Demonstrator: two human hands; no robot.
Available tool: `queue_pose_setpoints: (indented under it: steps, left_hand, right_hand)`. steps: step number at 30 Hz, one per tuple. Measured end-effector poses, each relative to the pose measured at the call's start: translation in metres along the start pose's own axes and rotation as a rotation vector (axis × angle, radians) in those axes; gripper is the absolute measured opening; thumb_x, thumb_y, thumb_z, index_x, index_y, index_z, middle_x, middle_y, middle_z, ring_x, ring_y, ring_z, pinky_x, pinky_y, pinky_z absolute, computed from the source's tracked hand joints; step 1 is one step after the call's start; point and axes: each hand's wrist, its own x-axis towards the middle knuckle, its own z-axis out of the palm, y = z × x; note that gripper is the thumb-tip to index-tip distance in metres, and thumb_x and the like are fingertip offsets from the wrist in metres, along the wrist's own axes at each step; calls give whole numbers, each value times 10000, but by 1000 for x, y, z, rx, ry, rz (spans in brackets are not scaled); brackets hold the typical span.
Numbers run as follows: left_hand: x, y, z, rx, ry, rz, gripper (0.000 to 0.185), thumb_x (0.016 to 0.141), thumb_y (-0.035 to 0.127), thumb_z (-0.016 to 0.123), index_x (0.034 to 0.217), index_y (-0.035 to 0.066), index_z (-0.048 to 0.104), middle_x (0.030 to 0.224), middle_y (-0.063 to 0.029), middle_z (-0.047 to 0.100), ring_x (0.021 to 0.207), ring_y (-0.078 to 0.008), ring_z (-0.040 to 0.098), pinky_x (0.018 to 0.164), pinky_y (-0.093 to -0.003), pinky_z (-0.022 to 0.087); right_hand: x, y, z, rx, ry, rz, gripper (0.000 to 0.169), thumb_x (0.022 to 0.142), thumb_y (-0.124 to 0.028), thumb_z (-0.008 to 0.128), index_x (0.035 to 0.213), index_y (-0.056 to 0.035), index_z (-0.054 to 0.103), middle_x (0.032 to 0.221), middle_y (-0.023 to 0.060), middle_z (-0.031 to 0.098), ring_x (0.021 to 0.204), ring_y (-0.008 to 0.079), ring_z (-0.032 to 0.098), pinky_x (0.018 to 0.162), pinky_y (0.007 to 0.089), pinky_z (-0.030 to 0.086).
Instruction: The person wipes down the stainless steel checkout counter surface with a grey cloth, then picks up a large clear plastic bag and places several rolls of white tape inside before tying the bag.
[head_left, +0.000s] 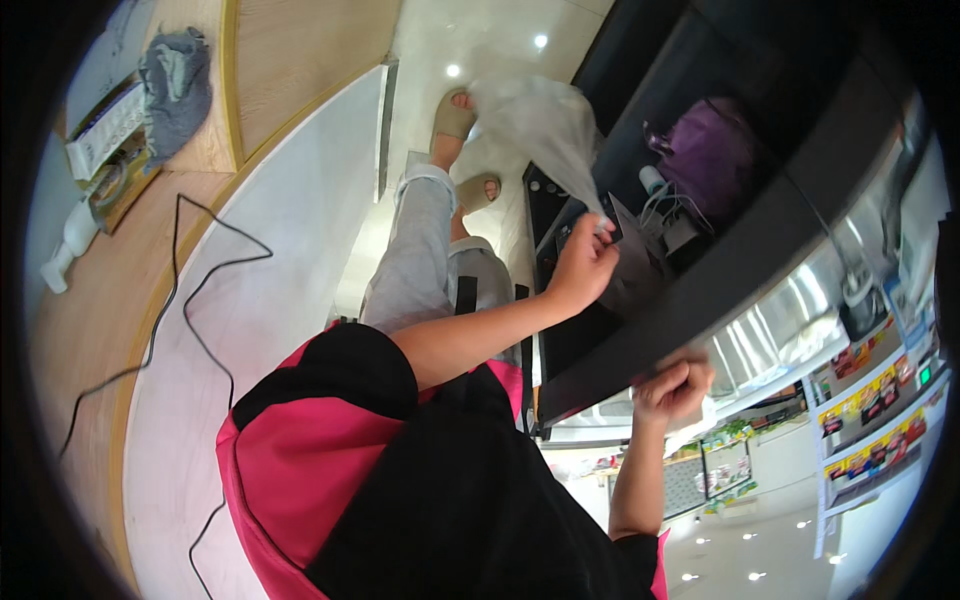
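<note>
My left hand grips the gathered neck of a translucent plastic bag. The bag is blurred and spreads above the floor by my sandals. Just beyond this hand is the dark open cabinet with items inside. My right hand is up beside the cabinet's black top edge, its fingers curled and blurred. Whether it holds anything cannot be made out.
A purple bag, white cables and a small white cylinder lie in the cabinet. Behind me, a black cord trails over the wooden counter. A grey cloth and white bottle are there too.
</note>
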Motion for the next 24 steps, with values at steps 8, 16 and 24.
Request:
queue_pose_setpoints:
  steps: [8, 16, 24]
  left_hand:
    - [-113, 107, -29, -76, -14, 179, 344, 926, -45, 569, 1235, 63, 464, 1000, -21, 502, 789, -67, 521, 680, -216, 444]
    - [-282, 263, -36, 62, -134, 609, 117, 1006, 127, 548, 1073, 31, 537, 722, 14, 409, 570, -79, 355, 540, -253, 280]
    - [-387, 317, -15, 92, -435, 796, 126, 1013, 159, 550, 943, 66, 501, 736, 17, 397, 528, -65, 311, 511, -243, 240]
  right_hand:
    - [0, -4, -7, -209, 179, -20, 129, 871, -10, 670, 794, -54, 577, 799, 99, 648, 633, 284, 575, 588, 369, 462]
    - [-7, -38, -13, 20, 375, -47, 113, 898, -132, 701, 950, -52, 639, 850, 123, 618, 793, 322, 613, 712, 420, 483]
    - [84, -132, 30, 533, -312, 64, 656, 863, -479, 703, 1311, -8, 621, 1271, 260, 631, 1212, 414, 584, 1021, 470, 486]
